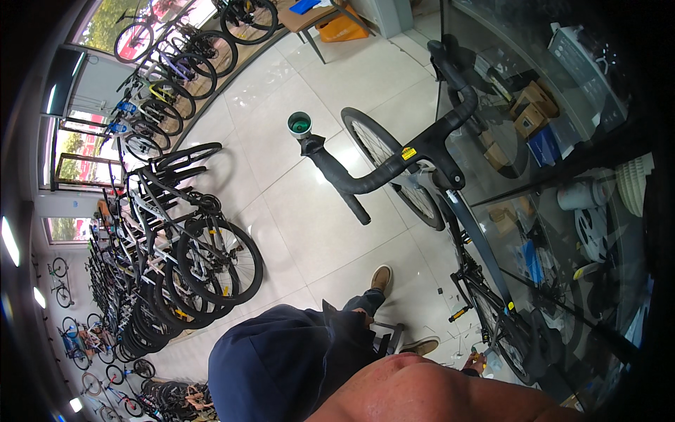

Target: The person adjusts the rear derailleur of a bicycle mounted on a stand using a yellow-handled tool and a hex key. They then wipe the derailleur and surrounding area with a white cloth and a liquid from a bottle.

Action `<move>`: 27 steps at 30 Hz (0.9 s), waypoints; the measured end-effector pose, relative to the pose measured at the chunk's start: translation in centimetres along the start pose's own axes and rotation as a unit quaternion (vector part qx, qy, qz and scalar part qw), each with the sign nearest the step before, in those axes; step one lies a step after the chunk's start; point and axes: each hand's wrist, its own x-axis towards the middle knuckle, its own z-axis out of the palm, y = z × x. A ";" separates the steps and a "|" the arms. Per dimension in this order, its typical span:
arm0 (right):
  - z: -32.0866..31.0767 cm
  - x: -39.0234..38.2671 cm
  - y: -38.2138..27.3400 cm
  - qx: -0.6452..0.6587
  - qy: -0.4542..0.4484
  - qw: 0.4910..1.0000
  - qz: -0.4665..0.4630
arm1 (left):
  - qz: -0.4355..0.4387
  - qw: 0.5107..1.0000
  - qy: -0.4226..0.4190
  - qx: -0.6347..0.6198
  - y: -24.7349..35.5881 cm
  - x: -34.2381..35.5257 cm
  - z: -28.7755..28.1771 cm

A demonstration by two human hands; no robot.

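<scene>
A black road bicycle [458,221] leans along the glass display at right. Its drop handlebar [376,176] has a yellow sticker, and a green-and-white cup [299,123] sits at the left bar end. My right hand [477,360] is low beside the rear wheel, closed around what looks like a yellow-handled tool, partly hidden. My left hand [362,315] is by my leg above a dark stool frame [392,332], its fingers mostly hidden. My navy clothing and close, blurred skin cover much of the lower middle.
Rows of bicycles [211,253] stand along the left and upper left. A chair [302,20] and orange item [344,28] are at the top. The glass display [598,183] holds boxes and a helmet. Small scraps lie on the tiled floor [281,232] near the bicycle.
</scene>
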 end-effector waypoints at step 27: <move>-1.0 2.0 0.7 0.021 -0.011 0.999 -0.021 | -0.002 1.000 -0.004 0.024 0.6 0.6 -0.3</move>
